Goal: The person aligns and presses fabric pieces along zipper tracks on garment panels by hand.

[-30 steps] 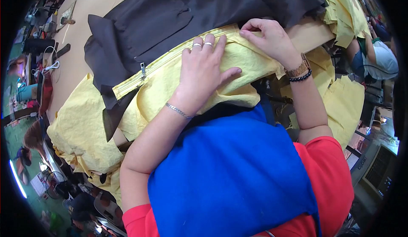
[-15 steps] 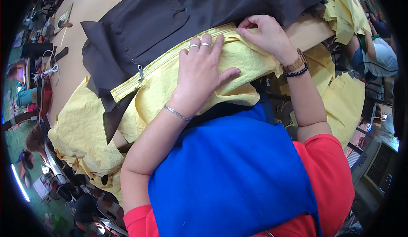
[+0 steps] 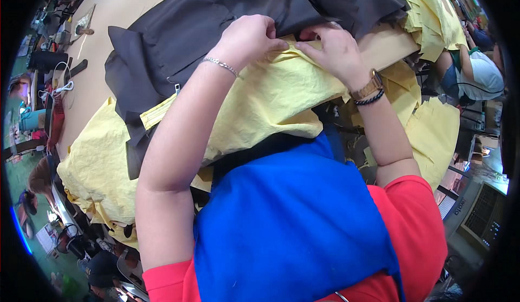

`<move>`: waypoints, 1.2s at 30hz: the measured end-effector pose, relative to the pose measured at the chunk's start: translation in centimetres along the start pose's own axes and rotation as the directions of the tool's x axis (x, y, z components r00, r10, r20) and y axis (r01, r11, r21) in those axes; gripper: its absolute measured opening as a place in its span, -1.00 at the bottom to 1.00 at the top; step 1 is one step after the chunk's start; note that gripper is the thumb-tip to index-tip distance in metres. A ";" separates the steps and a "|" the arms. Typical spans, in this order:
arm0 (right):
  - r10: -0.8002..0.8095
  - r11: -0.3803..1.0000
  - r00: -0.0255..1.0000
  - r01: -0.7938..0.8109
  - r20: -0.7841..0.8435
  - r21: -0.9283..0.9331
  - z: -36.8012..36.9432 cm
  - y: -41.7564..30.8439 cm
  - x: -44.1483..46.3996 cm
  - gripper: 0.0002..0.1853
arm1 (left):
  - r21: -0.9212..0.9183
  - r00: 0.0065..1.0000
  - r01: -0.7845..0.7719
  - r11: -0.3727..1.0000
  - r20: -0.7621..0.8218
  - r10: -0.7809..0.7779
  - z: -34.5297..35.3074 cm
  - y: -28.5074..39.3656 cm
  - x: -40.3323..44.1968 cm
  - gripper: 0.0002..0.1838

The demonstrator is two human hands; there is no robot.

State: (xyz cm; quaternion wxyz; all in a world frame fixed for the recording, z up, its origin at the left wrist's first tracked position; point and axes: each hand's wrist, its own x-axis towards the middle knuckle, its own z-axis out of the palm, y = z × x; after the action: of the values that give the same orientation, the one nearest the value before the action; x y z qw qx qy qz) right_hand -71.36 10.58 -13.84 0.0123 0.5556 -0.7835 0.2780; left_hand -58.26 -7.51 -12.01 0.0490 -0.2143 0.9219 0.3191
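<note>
Yellow fabric (image 3: 260,104) lies over the table's near edge, joined along its top to a zipper strip (image 3: 158,113). Dark brown fabric (image 3: 184,36) spreads beyond it. At the far end of the strip, my left hand (image 3: 248,39) is closed with thumb and fingertips pinching the yellow fabric's edge. Just to its right my right hand (image 3: 335,53) pinches the same edge between thumb and curled fingers. The two thumbs point towards each other, a small gap apart. A metal zipper pull (image 3: 177,88) shows beside my left forearm, which covers much of the strip.
More yellow pieces (image 3: 425,4) are piled at the right end of the tan table (image 3: 103,80), and others hang below. A dark tool (image 3: 77,70) and a white cable (image 3: 66,87) lie at the left. Another person (image 3: 479,77) sits at the far right.
My left hand has lifted from lying flat on the yellow fabric and moved up and right to pinch its edge. My right hand stays at that end, its thumb now turned leftward.
</note>
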 end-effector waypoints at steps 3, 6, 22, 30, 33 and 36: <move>-0.271 0.956 0.958 0.257 -0.090 -0.145 -0.9 -1.5 -1.3 -0.68 | 0.007 0.999 0.019 1.000 0.033 -0.019 -0.3 0.0 0.0 -0.56; -0.328 0.945 0.940 0.327 0.095 0.028 -1.7 -2.9 -4.0 -0.64 | 0.057 0.998 0.023 0.998 0.052 -0.025 -0.5 0.2 -0.2 -0.58; -0.366 0.916 0.921 0.382 0.130 -0.122 0.4 -4.4 -6.6 -0.88 | 0.051 0.998 0.037 0.998 0.043 -0.040 -0.3 0.3 -0.2 -0.59; -0.202 0.979 0.973 0.197 0.109 0.054 1.5 -7.0 -7.4 -0.91 | 0.069 1.000 0.018 0.997 0.019 -0.020 -0.1 0.4 -0.3 -0.60; -0.162 0.980 0.970 0.137 0.184 0.143 1.4 -7.2 -7.3 -0.89 | 0.068 1.000 0.011 0.998 0.010 -0.012 -0.1 0.2 -0.4 -0.60; -0.123 0.940 0.958 0.029 0.260 0.339 0.8 -7.1 -6.7 -0.90 | 0.064 1.000 0.000 0.998 0.002 0.000 0.0 0.3 -0.5 -0.61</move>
State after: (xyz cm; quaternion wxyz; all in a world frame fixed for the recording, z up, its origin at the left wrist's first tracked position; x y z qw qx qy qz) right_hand -62.34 14.43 -13.75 -0.1805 0.6131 -0.6973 0.3245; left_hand -57.94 -7.13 -11.68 0.0569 -0.2122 0.9316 0.2896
